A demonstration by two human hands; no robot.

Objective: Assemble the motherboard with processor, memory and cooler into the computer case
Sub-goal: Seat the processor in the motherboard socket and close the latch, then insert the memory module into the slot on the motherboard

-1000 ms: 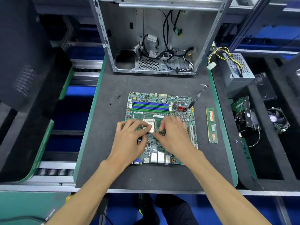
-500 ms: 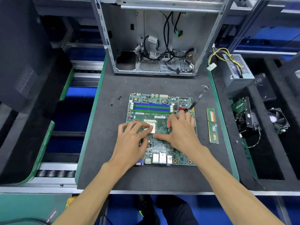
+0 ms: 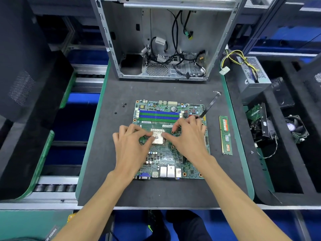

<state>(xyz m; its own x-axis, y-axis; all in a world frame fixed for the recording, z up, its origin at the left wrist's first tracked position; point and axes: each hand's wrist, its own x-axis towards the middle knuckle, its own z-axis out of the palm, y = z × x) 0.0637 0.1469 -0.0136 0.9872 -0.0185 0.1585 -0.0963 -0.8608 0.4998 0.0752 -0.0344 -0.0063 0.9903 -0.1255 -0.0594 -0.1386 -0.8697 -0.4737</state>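
Two bare hands meet over a square silver processor [image 3: 157, 138] seated mid-way on a green motherboard [image 3: 171, 159] lying flat on the dark desk [image 3: 156, 190]. The left hand [image 3: 129, 145] and right hand [image 3: 188, 136] press it with relaxed, spread fingers, gripping nothing. Even, gentle pressure seems wisest.

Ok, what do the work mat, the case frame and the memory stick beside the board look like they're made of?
Work mat: looks like dark grey foam or felt, matte and slightly fuzzy, no glare.
Computer case: bare sheet metal, probably steel, dull silver with punched holes and folded edges.
Memory stick: green circuit board, likely fibreglass laminate, glossy, with black chips and orange labels.
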